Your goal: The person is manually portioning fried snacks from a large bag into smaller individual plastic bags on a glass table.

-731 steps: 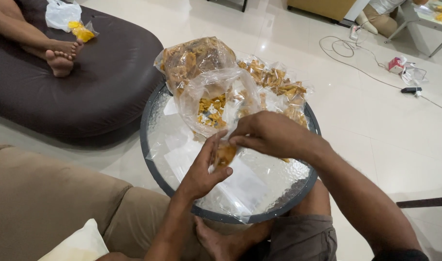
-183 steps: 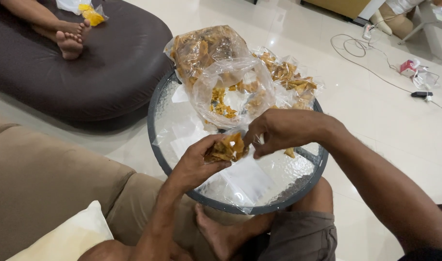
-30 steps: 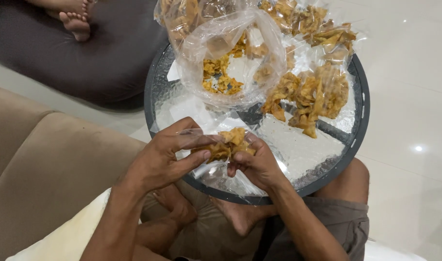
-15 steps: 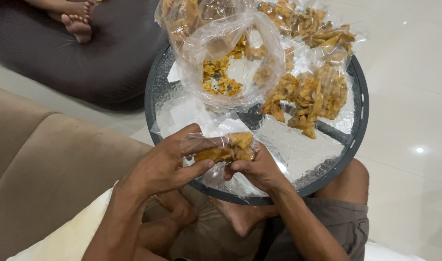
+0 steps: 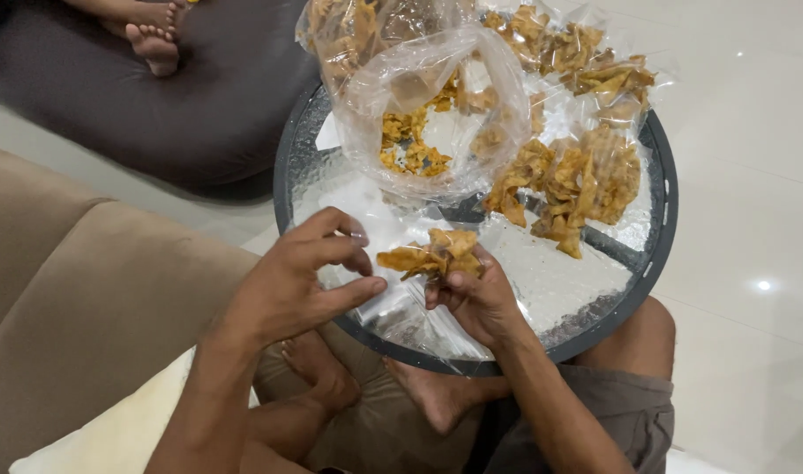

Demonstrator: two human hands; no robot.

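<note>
bright indoor light | ceiling glare on floor tiles (image 5: 759,284) | sharp, soft shadows

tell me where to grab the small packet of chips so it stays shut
Grip the small packet of chips by its gathered plastic neck on the near side, where the right hand pinches it, coming from below. The chips bulge on the far side and would crush. The left hand is open beside it, at the loose film.
</note>
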